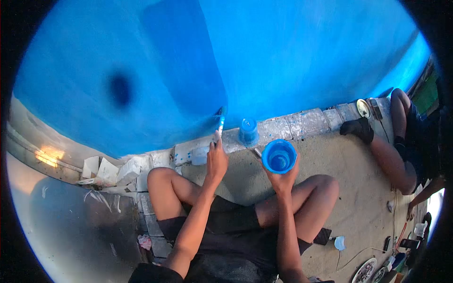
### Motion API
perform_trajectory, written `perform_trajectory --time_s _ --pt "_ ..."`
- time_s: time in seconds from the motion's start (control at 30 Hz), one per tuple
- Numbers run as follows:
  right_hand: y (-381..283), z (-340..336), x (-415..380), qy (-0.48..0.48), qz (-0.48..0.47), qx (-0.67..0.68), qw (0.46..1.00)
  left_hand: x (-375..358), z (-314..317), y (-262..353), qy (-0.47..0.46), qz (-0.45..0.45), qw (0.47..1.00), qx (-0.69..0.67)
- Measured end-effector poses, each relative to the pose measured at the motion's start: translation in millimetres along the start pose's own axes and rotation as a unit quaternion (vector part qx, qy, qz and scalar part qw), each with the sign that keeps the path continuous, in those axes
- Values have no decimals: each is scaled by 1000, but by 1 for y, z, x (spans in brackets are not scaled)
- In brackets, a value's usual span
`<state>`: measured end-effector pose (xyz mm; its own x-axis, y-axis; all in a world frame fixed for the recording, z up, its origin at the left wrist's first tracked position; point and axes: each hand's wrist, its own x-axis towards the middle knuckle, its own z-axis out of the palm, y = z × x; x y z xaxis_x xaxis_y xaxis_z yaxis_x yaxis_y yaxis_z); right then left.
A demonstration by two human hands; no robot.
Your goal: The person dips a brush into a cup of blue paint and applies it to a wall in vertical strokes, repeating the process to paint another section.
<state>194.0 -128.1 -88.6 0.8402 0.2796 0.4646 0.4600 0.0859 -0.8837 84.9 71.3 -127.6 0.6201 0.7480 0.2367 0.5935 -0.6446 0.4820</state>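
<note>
**Painting the base of a blue wall, brush in one hand, cup in the other**

Gripping a thin paintbrush with a blue-stained tip (220, 125), the left hand (216, 160) is raised in front of the person's bent knee. The fingers are closed tight around the lower handle, with no gap showing between them, and the brush stands nearly upright. Its bristles touch the bright blue painted wall (283, 52) right at the bottom edge, where the wall meets a row of pale concrete blocks splashed with blue (302, 123).

The right hand (283, 178) is wrapped from below around a round blue plastic cup (279, 156). The fingers curl around its wall and underside, clamped on it, and the open mouth tilts toward the camera, showing blue paint inside. The cup is held in the air above the sandy ground (358, 188), well apart from the brush and just in front of the blocks.

A second blue container (248, 131) stands on the blocks, between brush and cup. The person sits cross-legged in dark shorts.

At the right edge, another person's bare legs (391, 155) stretch along the ground, one foot in a black sock (358, 127) touching the blocks.
</note>
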Motion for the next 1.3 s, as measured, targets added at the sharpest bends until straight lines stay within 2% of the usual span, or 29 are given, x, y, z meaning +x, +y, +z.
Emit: perform_trajectory --time_s 0.13,0.33,0.43,0.57,0.7,0.8,0.9,1.0,1.1,1.13,1.3 --pt "-4 0 2 -9 -7 -20 1000 -18 -16 5 6 -3 1000 -12" --pt "-3 5 1 -5 2 -20 1000 -31 -58 10 172 63 977 -108" --pt "-8 6 1 -15 -3 -26 1000 -16 -50 1 179 78 976 -96" --pt "-1 8 0 -9 4 -11 1000 -4 -23 -7 49 -1 999 -15" --pt "9 2 -3 -17 15 -17 1000 -7 -5 -9 50 -4 998 -33" --pt "-7 6 0 -10 5 -34 999 -10 10 -28 5 -19 1000 5" --pt "-9 6 0 -12 2 -20 1000 -30 -24 -11 -8 -16 999 -33" --pt "-2 6 -1 -4 -3 5 1000 -39 -29 -14 112 37 990 -74" --pt "-8 5 -1 -8 -3 -35 999 -21 -53 7 185 75 973 -115" --pt "-6 4 -2 -11 -1 -32 999 -11 -54 8 189 97 970 -120" --pt "8 4 -2 -31 -17 -14 999 6 -22 -6 81 37 996 -29"
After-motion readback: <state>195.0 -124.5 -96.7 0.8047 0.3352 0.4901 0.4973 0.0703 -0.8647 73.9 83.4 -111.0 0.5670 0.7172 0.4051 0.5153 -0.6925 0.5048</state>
